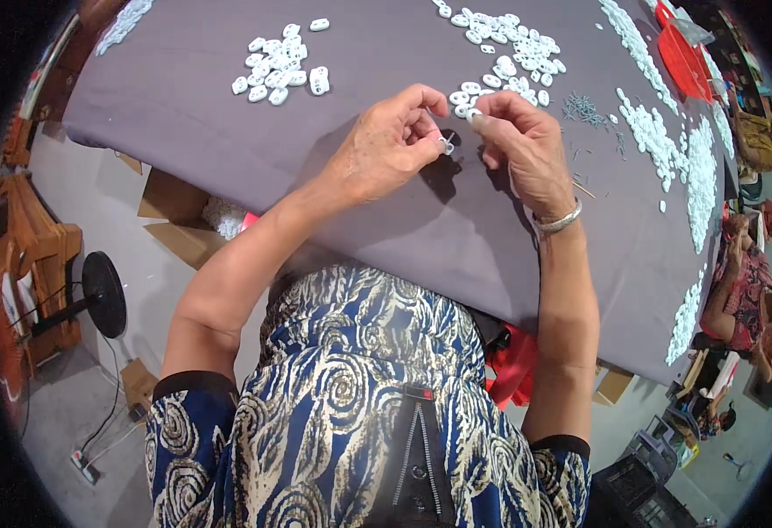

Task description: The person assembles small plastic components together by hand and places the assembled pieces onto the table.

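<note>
Between the thumb and fingertips of my left hand is a small white plastic piece, with a thin metal pin or screw standing up from it. My right hand, with a bracelet at its wrist, pinches another white two-holed oval piece at the near edge of a loose pile. That pile of white oval pieces stretches away on the far side. Beyond my left hand lies a smaller group of similar pieces. Small grey screws are scattered right of my right hand.
A grey cloth covers the table. Long heaps of white pieces line its right side, near a red basin. A thin stick lies beside my right wrist. Below the left edge are an open cardboard box and a black fan.
</note>
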`<control>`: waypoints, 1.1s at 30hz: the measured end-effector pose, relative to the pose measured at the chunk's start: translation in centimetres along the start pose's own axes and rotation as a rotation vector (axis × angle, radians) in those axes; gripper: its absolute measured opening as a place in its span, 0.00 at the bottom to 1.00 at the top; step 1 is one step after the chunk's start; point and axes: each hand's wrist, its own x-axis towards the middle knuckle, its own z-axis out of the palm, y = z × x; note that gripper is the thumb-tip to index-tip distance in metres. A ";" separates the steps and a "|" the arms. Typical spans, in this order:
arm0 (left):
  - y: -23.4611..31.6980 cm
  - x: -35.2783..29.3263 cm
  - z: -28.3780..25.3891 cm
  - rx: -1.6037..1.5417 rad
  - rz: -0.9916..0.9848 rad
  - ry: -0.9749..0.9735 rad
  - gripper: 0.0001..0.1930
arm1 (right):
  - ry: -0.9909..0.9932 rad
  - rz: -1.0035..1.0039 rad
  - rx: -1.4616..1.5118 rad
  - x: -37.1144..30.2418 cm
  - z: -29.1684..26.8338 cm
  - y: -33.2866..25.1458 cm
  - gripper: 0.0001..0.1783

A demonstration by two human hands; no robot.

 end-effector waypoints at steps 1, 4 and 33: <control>0.1 0.0 0.1 -0.001 0.000 -0.003 0.12 | -0.003 0.065 0.101 -0.1 0.2 -0.1 0.06; 0.3 0.0 0.1 -0.009 0.004 -0.010 0.13 | 0.000 0.090 0.101 -0.3 0.7 -0.1 0.06; -0.5 0.1 0.1 -0.010 0.037 -0.041 0.17 | -0.057 0.027 0.037 -0.4 0.9 0.0 0.05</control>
